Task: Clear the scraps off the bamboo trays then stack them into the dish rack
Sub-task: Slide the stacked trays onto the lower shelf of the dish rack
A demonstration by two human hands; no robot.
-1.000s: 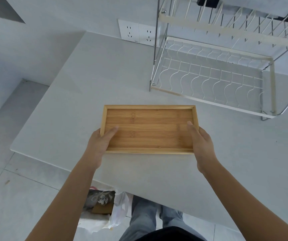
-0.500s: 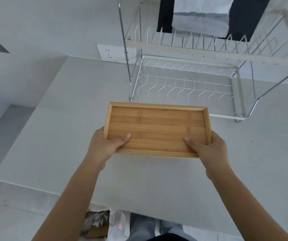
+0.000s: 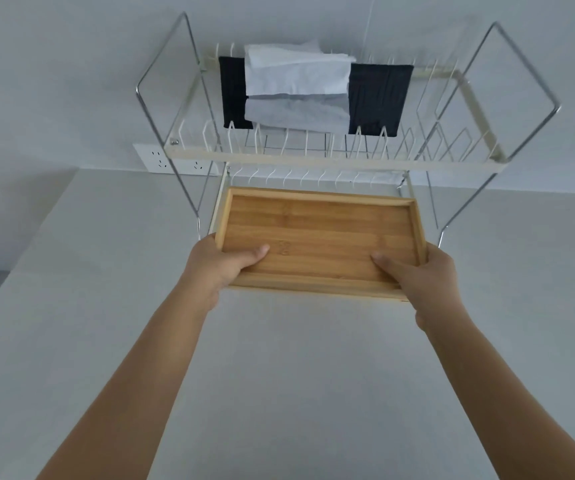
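A rectangular bamboo tray (image 3: 320, 233) with a raised rim is held level in front of the two-tier wire dish rack (image 3: 334, 157). No scraps show on its inner surface. My left hand (image 3: 216, 265) grips its near left corner, thumb on the tray floor. My right hand (image 3: 417, 275) grips the near right corner the same way. The tray's far edge reaches under the rack's upper tier and covers most of the lower tier, so I cannot tell whether it touches the wires.
Black and white cloths (image 3: 300, 91) hang over the back of the upper tier. A wall socket strip (image 3: 161, 161) sits behind the rack's left leg. The grey countertop (image 3: 296, 375) spreads below my arms, with its left edge dropping away.
Both hands have carried the tray away from me and up toward the rack, and its far edge now lies over the lower tier. The view has tilted upward.
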